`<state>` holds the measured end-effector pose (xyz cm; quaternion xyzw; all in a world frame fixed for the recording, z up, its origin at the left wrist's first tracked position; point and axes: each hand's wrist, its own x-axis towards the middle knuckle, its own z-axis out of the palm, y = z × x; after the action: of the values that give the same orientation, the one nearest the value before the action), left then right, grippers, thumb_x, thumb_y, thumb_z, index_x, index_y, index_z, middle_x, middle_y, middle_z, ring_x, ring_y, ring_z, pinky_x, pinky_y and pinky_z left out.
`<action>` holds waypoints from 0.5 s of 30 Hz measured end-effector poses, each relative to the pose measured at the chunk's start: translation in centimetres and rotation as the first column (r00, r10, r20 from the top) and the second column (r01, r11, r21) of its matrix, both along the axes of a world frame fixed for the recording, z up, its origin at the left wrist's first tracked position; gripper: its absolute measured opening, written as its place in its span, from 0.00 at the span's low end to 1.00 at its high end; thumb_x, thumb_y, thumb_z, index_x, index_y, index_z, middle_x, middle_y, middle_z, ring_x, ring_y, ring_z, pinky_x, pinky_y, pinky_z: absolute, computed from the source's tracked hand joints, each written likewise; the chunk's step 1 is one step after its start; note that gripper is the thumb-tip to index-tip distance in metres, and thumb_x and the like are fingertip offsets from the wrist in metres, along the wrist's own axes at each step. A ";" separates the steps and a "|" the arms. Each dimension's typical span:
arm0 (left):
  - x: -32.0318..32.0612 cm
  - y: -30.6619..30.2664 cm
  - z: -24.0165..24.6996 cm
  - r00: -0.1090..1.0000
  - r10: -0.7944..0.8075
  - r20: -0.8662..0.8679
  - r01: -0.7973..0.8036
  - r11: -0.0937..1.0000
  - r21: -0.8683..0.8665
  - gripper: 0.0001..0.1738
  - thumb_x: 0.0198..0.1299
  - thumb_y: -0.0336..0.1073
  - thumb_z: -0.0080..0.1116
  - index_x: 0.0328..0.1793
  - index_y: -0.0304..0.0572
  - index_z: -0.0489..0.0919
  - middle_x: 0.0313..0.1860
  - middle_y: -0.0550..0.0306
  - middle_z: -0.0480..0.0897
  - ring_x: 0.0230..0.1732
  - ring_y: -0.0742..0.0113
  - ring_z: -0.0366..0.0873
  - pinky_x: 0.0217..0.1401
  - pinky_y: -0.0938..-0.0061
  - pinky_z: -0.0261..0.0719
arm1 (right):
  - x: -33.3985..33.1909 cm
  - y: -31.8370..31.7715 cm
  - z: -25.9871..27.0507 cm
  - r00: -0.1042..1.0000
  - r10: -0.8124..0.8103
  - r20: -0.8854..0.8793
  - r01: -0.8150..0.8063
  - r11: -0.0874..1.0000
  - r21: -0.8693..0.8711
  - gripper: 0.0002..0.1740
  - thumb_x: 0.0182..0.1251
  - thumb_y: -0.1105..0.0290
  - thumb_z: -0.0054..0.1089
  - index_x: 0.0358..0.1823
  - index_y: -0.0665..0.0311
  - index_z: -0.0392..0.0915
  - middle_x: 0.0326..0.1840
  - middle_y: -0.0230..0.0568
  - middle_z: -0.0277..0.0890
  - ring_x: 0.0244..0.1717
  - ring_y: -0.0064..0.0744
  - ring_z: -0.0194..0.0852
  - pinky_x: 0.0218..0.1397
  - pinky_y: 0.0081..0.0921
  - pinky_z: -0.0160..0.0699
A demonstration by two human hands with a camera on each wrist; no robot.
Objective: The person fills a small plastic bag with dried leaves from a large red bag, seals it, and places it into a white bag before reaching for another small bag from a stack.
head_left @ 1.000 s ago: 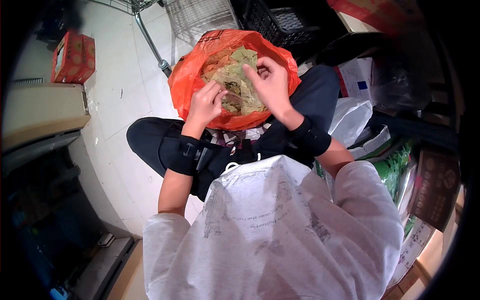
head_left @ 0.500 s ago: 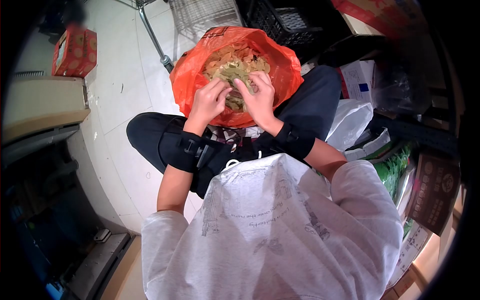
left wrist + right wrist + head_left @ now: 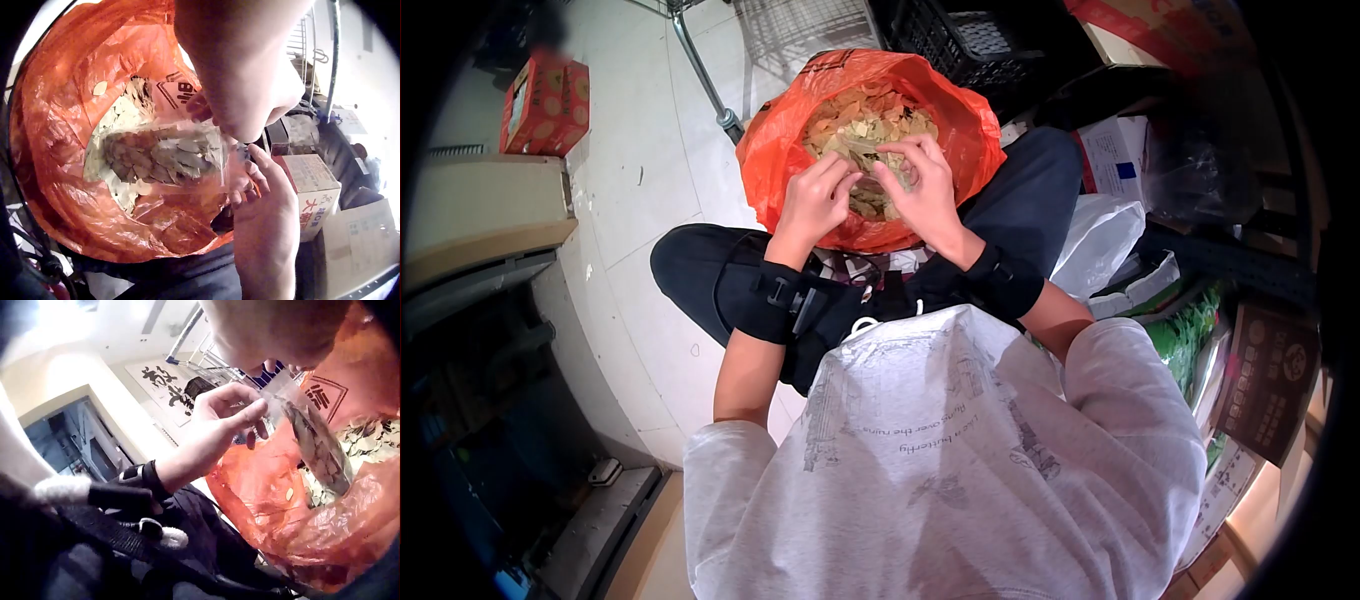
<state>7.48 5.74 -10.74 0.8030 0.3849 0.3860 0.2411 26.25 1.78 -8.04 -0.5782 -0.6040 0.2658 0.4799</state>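
Observation:
Both hands are at the mouth of a clear plastic bag [image 3: 181, 156], packed with dry greenish-brown leaves. My left hand [image 3: 812, 200] pinches one side of the mouth between thumb and fingers, clearest in the right wrist view. On the opposite side, my right hand [image 3: 928, 200] pinches the edge, its fingers [image 3: 256, 178] showing in the left wrist view. The clear bag hangs inside a large orange plastic bag [image 3: 775, 150], over loose dry leaves [image 3: 372, 440]. The orange bag stands wide open between the person's legs.
A black plastic crate [image 3: 970, 50] and a wire cart's leg [image 3: 700, 80] stand beyond the orange bag. At far left sits a red box [image 3: 550, 110]. A white plastic bag [image 3: 1100, 240] and a brown carton [image 3: 1268, 380] lie on the right.
My right hand, earlier higher with leaves at its fingers, has come down and left to the clear bag's mouth. Leaves at the fingertips half a second ago no longer show there. My left hand barely moved.

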 end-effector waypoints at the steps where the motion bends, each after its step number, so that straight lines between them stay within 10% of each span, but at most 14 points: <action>1: 0.0 -0.1 0.1 1.000 0.003 0.000 -0.003 1.000 -0.001 0.04 0.61 0.24 0.68 0.40 0.36 0.83 0.36 0.50 0.80 0.33 0.43 0.83 0.33 0.57 0.80 | 0.4 0.3 0.1 0.999 0.025 0.026 -0.025 1.000 0.010 0.12 0.64 0.74 0.73 0.49 0.64 0.87 0.46 0.45 0.75 0.47 0.44 0.79 0.50 0.36 0.80; 15: -0.3 0.2 -0.5 1.000 -0.012 -0.024 0.012 1.000 0.004 0.05 0.59 0.24 0.68 0.39 0.37 0.82 0.35 0.50 0.79 0.31 0.44 0.81 0.31 0.56 0.78 | 4.8 4.3 1.8 0.781 0.469 0.412 -0.470 0.876 -0.107 0.15 0.66 0.75 0.63 0.53 0.63 0.87 0.49 0.48 0.78 0.57 0.53 0.79 0.60 0.44 0.81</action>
<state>7.13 5.98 -11.22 0.8105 0.3820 0.3755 0.2369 31.04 6.10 -6.24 -0.4529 -0.8186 0.2438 0.2556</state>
